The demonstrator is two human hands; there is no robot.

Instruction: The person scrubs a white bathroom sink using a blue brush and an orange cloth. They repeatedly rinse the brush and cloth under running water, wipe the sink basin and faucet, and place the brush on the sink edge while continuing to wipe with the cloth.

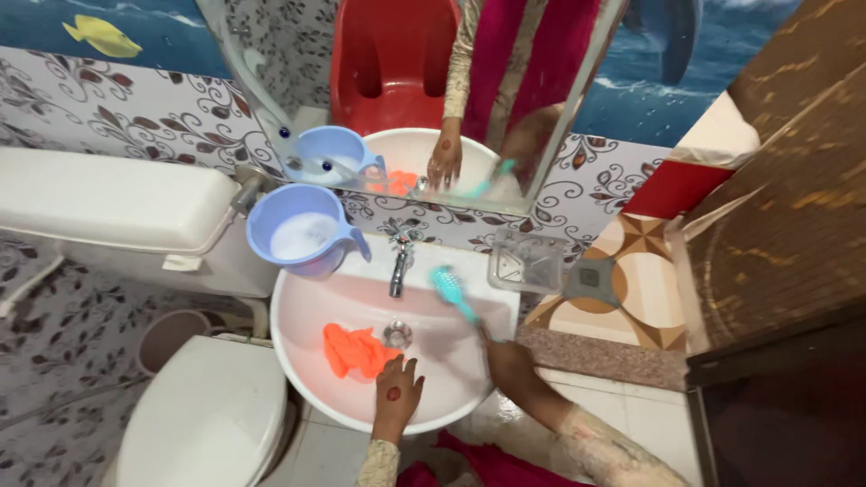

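Observation:
My left hand (pixel 397 393) rests flat, fingers apart, on the inside front of a white round sink (pixel 298 343), just right of an orange cloth (pixel 354 350) lying in the basin. My right hand (pixel 507 358) grips the handle of a teal scrub brush (pixel 448 287), whose bristled head is up on the sink's back right rim next to the chrome tap (pixel 399 266). The drain (pixel 397 335) shows between cloth and hand.
A light blue jug (pixel 302 230) holding white liquid stands on the sink's back left corner. A clear soap dish (pixel 525 260) hangs on the tiled wall. White toilet (pixel 203 415) and cistern (pixel 108 207) are left. A mirror (pixel 406 90) is above; a brown door (pixel 785 225) stands right.

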